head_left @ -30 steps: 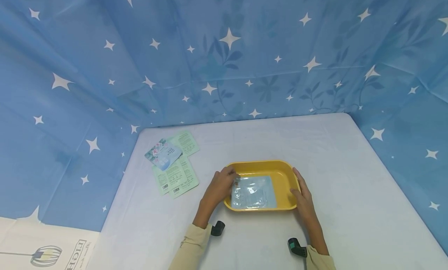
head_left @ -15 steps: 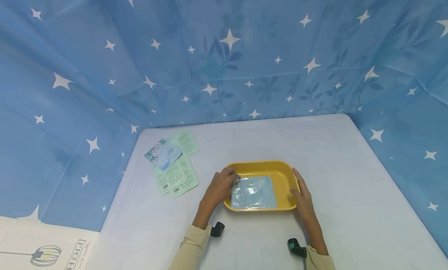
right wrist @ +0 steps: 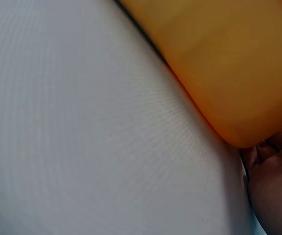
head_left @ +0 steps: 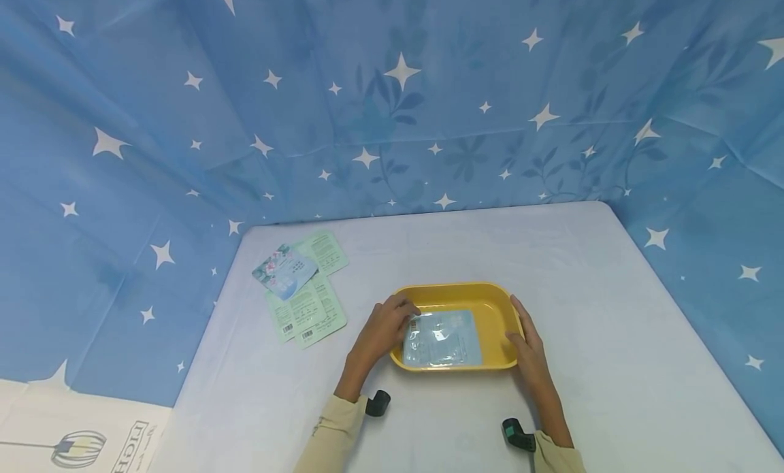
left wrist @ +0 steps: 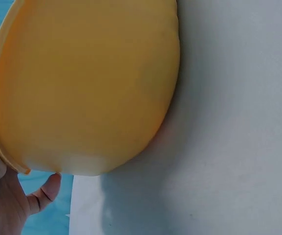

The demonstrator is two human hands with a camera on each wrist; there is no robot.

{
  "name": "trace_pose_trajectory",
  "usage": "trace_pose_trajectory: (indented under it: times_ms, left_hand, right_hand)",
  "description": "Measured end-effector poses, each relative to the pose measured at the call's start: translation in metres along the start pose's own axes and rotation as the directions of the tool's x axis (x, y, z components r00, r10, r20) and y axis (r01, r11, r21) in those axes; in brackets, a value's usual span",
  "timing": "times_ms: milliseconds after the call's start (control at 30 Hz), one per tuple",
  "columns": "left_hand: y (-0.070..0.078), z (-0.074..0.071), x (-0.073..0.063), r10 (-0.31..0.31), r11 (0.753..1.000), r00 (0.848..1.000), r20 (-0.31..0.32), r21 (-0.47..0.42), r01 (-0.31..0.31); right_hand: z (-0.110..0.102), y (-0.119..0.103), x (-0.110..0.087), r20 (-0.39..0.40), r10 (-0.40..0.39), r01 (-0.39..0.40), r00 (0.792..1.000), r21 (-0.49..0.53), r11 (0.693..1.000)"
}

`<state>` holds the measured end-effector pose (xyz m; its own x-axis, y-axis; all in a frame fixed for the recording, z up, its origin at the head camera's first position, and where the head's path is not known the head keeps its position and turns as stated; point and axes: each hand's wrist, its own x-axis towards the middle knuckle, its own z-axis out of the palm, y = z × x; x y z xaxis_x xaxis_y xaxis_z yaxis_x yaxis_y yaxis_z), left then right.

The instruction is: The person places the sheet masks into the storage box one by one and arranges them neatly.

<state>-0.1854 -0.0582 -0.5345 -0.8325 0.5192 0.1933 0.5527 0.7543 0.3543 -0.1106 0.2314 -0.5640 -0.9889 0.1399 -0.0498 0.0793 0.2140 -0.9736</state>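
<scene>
A yellow plastic tray (head_left: 499, 323) with raised sides stands on the white table. Inside it, toward the left, lies a shiny light-blue flat packet (head_left: 442, 338). My left hand (head_left: 387, 324) grips the tray's left end, fingers bent over the rim by the packet's upper left corner. From the left wrist view, the thumb (left wrist: 47, 191) shows at the outside of the tray wall (left wrist: 87, 83). My right hand (head_left: 531, 347) holds the right end, its thumb over the rim and its fingers along the outer wall. In the right wrist view, the tray hides part of those fingers.
Several flat packets lie at the table's back left: pale green printed ones (head_left: 306, 310) under a blue floral one (head_left: 286, 271). A blue curtain with white stars (head_left: 398, 133) borders the back and sides. Printed cream cloth (head_left: 73, 432) shows at lower left.
</scene>
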Motion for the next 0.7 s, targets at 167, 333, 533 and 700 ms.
trace_pose_trajectory:
  times_ms: [167,333,533,700]
  left_hand:
    - [-0.005,0.002,-0.002,0.008,0.994,0.997,-0.077,-0.104,-0.016]
    - [-0.012,0.001,-0.006,-0.035,0.963,0.973,-0.229,-0.267,-0.028]
    - [-0.034,-0.009,-0.007,-0.216,0.937,0.906,-0.364,-0.34,0.087]
    - [-0.07,-0.024,-0.01,-0.351,0.929,0.848,-0.397,-0.259,0.263]
  right_hand:
    - [0.0,0.001,0.0,-0.001,-0.01,0.01,1.0,0.0,1.0]
    - [-0.001,0.0,0.0,0.002,-0.005,0.005,1.0,-0.008,1.0]
    - [-0.002,0.0,0.001,-0.001,0.0,0.0,1.0,-0.015,1.0]
    - [0.0,0.0,0.002,-0.001,0.007,-0.007,1.0,-0.012,1.0]
